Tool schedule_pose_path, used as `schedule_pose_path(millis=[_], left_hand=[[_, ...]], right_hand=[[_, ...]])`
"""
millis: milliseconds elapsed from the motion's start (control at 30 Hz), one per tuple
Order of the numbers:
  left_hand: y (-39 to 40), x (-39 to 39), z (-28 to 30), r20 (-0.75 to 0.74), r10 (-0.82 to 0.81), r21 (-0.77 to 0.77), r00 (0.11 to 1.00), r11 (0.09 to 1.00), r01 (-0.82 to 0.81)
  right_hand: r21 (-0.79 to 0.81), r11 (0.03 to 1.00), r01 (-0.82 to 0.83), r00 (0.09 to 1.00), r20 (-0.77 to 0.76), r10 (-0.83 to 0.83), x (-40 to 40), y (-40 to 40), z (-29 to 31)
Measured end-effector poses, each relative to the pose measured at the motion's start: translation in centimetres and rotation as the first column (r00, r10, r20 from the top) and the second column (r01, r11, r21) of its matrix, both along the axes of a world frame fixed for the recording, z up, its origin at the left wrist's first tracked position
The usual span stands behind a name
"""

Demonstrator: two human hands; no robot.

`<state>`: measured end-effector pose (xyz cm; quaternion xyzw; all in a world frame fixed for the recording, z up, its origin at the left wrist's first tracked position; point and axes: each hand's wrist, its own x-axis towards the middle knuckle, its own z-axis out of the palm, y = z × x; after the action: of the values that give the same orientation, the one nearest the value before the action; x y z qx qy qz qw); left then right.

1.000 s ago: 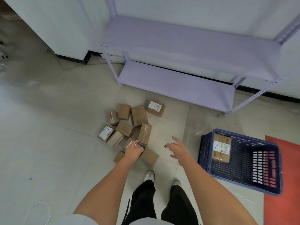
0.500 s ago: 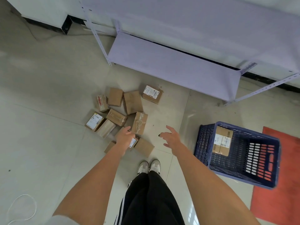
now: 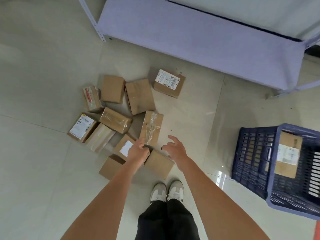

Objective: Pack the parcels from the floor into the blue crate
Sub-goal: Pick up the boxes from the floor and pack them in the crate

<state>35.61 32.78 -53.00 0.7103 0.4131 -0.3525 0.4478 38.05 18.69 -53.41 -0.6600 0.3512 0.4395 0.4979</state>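
Several brown cardboard parcels lie in a loose heap on the tiled floor. My left hand (image 3: 138,152) reaches down over a white-labelled parcel (image 3: 125,147), its fingers curled round the near end of a long tape-wrapped parcel (image 3: 152,127). My right hand (image 3: 175,149) hovers open with fingers spread just above a plain parcel (image 3: 160,165), holding nothing. The blue crate (image 3: 254,153) stands on the floor to the right, with one labelled parcel (image 3: 287,154) leaning inside it.
A pale metal shelf rack (image 3: 190,37) runs along the far side, its corner post (image 3: 100,30) near the heap. My shoes (image 3: 166,189) stand just behind the nearest parcels. A red mat edge (image 3: 318,230) shows at the bottom right.
I have leaned closer to the heap. My left hand has slid forward onto the near end of the taped parcel, and my right hand has come down towards the plain parcel.
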Motion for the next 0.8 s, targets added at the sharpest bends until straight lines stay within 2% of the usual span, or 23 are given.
schedule_pose_path(millis=[100, 233, 300, 367, 467, 567, 700, 800], left_hand=[[1.3, 0.4, -7.5, 0.04, -0.038, 0.067, 0.998, 0.997, 0.036], [3.3, 0.6, -14.6, 0.109, -0.187, 0.161, 0.976, 0.973, 0.168], [3.2, 0.9, -16.7, 0.121, -0.193, 0.128, 0.974, 0.976, 0.178], [2.2, 1.4, -17.4, 0.103, -0.094, 0.023, 0.99, 0.995, 0.092], [0.7, 1.7, -16.8, 0.037, 0.071, -0.091, 0.997, 0.994, -0.067], [-0.1, 1.2, -13.7, 0.017, 0.128, -0.139, 0.992, 0.982, -0.124], [-1.7, 1.5, -5.8, 0.03, 0.208, -0.166, 0.978, 0.966, -0.201], [-2.7, 2.2, 1.7, 0.065, 0.216, -0.193, 0.974, 0.961, -0.2]], right_hand=[[-0.002, 1.0, -0.011, 1.0, -0.015, 0.011, 0.0, 1.4, -8.0], [-0.009, 1.0, -0.018, 1.0, -0.018, 0.018, 1.0, 2.7, -15.6], [0.011, 1.0, -0.018, 1.0, -0.002, 0.018, 1.6, 3.5, -17.8], [0.017, 1.0, -0.008, 1.0, 0.028, 0.008, 1.8, 4.3, -18.6], [-0.003, 1.0, 0.008, 0.999, 0.049, -0.008, 1.8, 4.3, -17.1], [-0.023, 0.999, -0.035, 0.995, 0.091, 0.037, 1.9, 3.0, -12.7], [-0.056, 0.996, -0.072, 0.985, 0.15, 0.08, 1.1, 2.2, -4.2], [-0.061, 0.998, 0.01, 0.989, 0.147, -0.001, 0.3, 1.9, 2.7]])
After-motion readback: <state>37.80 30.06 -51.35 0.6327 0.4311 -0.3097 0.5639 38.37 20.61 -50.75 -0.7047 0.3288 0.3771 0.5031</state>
